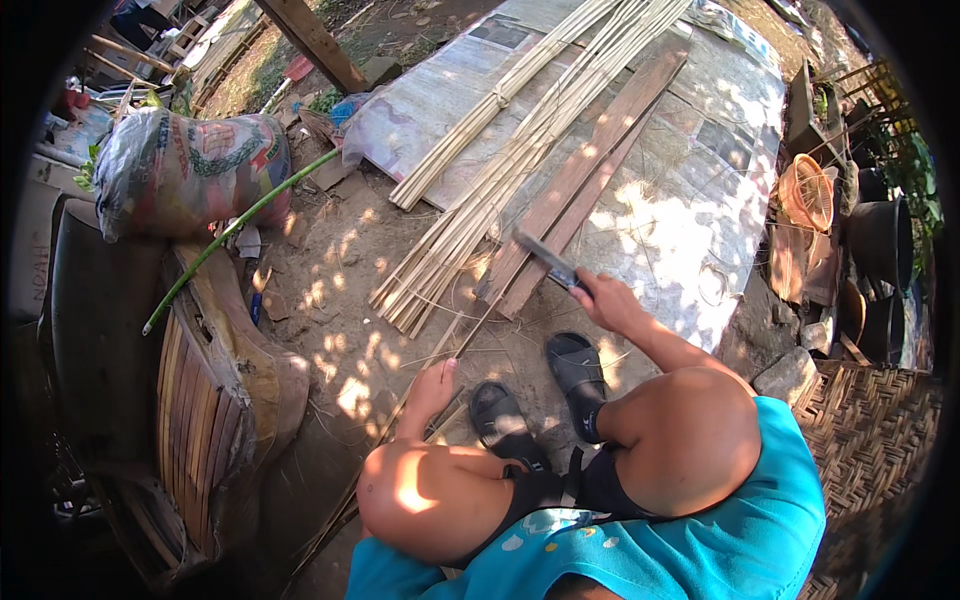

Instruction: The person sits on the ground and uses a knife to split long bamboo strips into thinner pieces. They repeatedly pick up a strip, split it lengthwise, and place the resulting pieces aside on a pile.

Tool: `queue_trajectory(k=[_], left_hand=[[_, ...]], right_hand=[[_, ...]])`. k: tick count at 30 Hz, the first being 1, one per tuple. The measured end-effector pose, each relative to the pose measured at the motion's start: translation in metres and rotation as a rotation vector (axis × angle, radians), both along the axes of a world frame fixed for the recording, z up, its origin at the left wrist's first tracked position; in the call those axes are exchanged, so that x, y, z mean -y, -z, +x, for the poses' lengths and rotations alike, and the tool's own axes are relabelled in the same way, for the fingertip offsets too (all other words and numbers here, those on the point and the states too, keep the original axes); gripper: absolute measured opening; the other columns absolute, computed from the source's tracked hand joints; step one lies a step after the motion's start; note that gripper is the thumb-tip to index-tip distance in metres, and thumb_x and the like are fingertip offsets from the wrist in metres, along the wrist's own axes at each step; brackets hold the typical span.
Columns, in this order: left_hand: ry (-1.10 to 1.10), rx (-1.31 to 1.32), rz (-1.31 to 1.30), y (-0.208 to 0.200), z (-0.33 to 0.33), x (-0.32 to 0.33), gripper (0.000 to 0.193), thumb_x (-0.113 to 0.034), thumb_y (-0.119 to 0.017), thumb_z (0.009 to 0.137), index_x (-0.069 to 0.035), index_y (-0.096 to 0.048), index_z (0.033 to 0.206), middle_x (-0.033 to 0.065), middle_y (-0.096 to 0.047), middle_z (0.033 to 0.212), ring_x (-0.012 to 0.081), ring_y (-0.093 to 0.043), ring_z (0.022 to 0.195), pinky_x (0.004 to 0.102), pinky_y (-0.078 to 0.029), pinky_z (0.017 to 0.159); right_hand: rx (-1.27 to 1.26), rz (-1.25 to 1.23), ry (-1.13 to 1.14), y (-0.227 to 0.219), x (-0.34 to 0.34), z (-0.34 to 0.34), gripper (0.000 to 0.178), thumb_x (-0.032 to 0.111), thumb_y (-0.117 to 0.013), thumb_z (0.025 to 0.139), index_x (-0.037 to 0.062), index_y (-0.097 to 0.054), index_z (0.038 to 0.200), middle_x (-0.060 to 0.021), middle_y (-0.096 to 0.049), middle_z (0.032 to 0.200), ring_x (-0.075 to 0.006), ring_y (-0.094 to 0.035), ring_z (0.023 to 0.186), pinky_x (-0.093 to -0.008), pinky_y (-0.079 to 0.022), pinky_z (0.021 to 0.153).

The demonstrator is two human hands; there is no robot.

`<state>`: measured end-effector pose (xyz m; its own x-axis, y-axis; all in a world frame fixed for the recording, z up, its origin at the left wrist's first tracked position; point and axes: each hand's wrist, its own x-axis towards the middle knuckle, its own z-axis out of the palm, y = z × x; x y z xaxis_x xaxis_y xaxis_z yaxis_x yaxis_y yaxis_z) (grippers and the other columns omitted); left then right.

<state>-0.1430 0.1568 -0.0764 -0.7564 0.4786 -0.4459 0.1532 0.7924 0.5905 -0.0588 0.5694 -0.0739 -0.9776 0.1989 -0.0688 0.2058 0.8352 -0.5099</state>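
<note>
My right hand (612, 302) is closed round the dark handle of a knife (545, 257); its broad blade points up and left over two brown wooden planks (548, 218). Lower and to the left, my left hand (430, 388) is closed on a thin bamboo strip (474, 332). The strip slants up toward the planks' near ends, below the blade. Whether blade and strip touch, I cannot tell. Left of the planks lies a large bundle of pale bamboo strips (520, 155), with a smaller tied bundle (452, 142) beyond it.
A pale sheet (690, 190) lies under the bundles and planks. At left are a stuffed sack (200, 170), a green stalk (240, 225) and a slatted wooden piece (190, 420). An orange basket (806, 192), dark pots (880, 240) and a woven bamboo panel (870, 430) line the right.
</note>
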Motion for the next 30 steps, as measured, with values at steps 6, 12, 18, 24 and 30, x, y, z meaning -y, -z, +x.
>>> queue_trajectory(k=[6,12,18,24,30], left_hand=[[-0.067,0.04,-0.179,-0.003,0.032,0.078,0.049,-0.044,-0.047,0.108,0.0,-0.065,0.096,0.0291,-0.065,0.088,0.0491,-0.065,0.085,0.0541,-0.048,0.076],[-0.099,-0.085,-0.068,0.01,0.025,0.051,0.054,-0.054,-0.05,0.104,-0.004,-0.067,0.106,0.0257,-0.069,0.084,0.0498,-0.066,0.09,0.055,-0.051,0.079],[0.077,-0.223,-0.232,0.004,-0.001,-0.018,0.042,-0.042,-0.042,0.108,-0.004,-0.06,0.105,0.0323,-0.067,0.085,0.0549,-0.064,0.085,0.0607,-0.05,0.074],[0.073,-0.165,-0.245,-0.008,0.013,0.017,0.045,-0.043,-0.039,0.109,-0.006,-0.062,0.101,0.0315,-0.068,0.088,0.0564,-0.063,0.084,0.0656,-0.048,0.075],[-0.105,-0.171,-0.442,-0.005,0.057,0.12,0.048,-0.046,-0.041,0.108,-0.006,-0.066,0.097,0.0279,-0.07,0.091,0.0534,-0.066,0.088,0.063,-0.05,0.079]], right_hand=[[-0.065,0.095,0.161,0.02,-0.066,-0.021,0.036,0.043,-0.055,0.104,0.0131,-0.056,0.123,-0.0244,-0.067,0.089,-0.047,-0.068,0.079,-0.0551,-0.055,0.067],[-0.154,0.031,0.193,0.003,-0.069,-0.036,0.03,0.035,-0.056,0.104,0.0076,-0.059,0.113,-0.0263,-0.067,0.08,-0.0482,-0.068,0.075,-0.057,-0.053,0.066],[-0.08,0.034,-0.251,0.019,0.03,0.012,0.042,0.042,-0.056,0.103,0.017,-0.054,0.136,-0.0245,-0.067,0.09,-0.0481,-0.067,0.073,-0.0548,-0.056,0.066],[-0.04,0.172,0.293,0.01,-0.121,-0.04,0.039,0.039,-0.057,0.104,0.0049,-0.058,0.124,-0.0269,-0.069,0.09,-0.0475,-0.066,0.081,-0.057,-0.052,0.073],[0.032,0.229,0.201,-0.008,-0.137,-0.062,0.041,0.044,-0.052,0.105,0.008,-0.055,0.125,-0.028,-0.066,0.091,-0.0502,-0.068,0.086,-0.0577,-0.054,0.078]])
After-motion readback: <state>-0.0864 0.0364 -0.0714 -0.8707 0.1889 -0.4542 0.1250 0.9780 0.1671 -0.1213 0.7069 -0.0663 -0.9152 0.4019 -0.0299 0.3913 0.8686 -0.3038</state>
